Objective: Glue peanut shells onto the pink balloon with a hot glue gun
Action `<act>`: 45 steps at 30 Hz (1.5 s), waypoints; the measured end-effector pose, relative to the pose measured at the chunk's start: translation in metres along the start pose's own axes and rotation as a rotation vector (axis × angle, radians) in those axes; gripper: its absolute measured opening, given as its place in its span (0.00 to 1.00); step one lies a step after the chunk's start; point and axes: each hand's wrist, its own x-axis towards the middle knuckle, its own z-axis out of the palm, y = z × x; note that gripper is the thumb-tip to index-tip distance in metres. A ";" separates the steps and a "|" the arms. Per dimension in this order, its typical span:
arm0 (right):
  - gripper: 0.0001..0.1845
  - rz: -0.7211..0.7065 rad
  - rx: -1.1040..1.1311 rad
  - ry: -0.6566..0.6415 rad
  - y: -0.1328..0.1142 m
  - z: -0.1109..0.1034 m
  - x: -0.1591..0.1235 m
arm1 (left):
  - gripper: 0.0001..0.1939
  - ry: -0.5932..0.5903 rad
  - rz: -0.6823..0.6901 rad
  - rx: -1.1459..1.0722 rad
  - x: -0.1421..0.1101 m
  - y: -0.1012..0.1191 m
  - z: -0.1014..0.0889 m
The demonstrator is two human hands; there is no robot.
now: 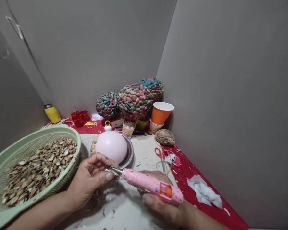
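My right hand (162, 191) is wrapped around a pink hot glue gun (144, 182), its metal nozzle pointing left. Between the thumb and fingers of my left hand (91, 175) is a small nut shell (114, 172), right at the nozzle tip. Just behind my left hand, a pale pink balloon (111, 145) rests in a round metal bowl (131, 151). Some shells show along the balloon's left side. At the left stands a light green strainer basket (78, 143) holding many brown shell halves (43, 167).
Several multicoloured shell-covered balls (134, 100) stand at the back beside an orange paper cup (161, 113). A twine roll (165, 137), scissors (161, 156) and crumpled tissue (204, 190) lie on the right. Red cups (78, 120) and a yellow bottle (52, 113) are at back left. Grey walls enclose the table.
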 end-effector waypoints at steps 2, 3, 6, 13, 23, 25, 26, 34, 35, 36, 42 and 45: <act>0.22 0.036 0.168 0.021 -0.002 0.001 0.001 | 0.10 0.006 -0.001 -0.007 -0.001 -0.001 0.000; 0.20 0.057 0.257 0.029 -0.002 0.001 0.001 | 0.10 0.012 -0.005 -0.009 -0.001 -0.001 -0.001; 0.15 0.130 0.435 0.015 -0.002 0.002 0.000 | 0.12 0.037 -0.013 -0.001 -0.004 -0.001 -0.002; 0.16 0.150 0.461 0.034 -0.001 0.003 -0.002 | 0.12 0.065 -0.017 -0.005 -0.004 0.003 0.002; 0.23 0.044 0.138 0.031 -0.003 0.000 -0.002 | 0.13 0.121 -0.017 0.084 0.001 0.001 0.001; 0.22 0.022 0.107 0.027 -0.002 0.000 -0.002 | 0.13 0.130 -0.023 0.097 0.001 0.002 0.002; 0.23 0.006 0.090 0.027 -0.001 0.000 -0.002 | 0.14 0.136 -0.027 0.103 0.001 0.002 0.002; 0.23 -0.018 -0.015 0.040 0.001 0.001 -0.003 | 0.14 0.138 -0.031 0.138 -0.001 0.002 0.002; 0.23 -0.024 -0.022 0.042 0.001 0.001 -0.003 | 0.13 0.131 -0.030 0.139 -0.001 0.001 0.002; 0.23 -0.028 -0.027 0.043 0.001 0.002 -0.003 | 0.13 0.125 -0.030 0.139 -0.002 0.001 0.001; 0.22 -0.038 -0.033 0.036 0.001 0.002 -0.003 | 0.14 0.121 -0.036 0.126 -0.001 0.000 0.000; 0.22 -0.033 -0.026 0.039 0.000 0.001 -0.002 | 0.14 0.128 -0.037 0.117 -0.001 0.001 0.001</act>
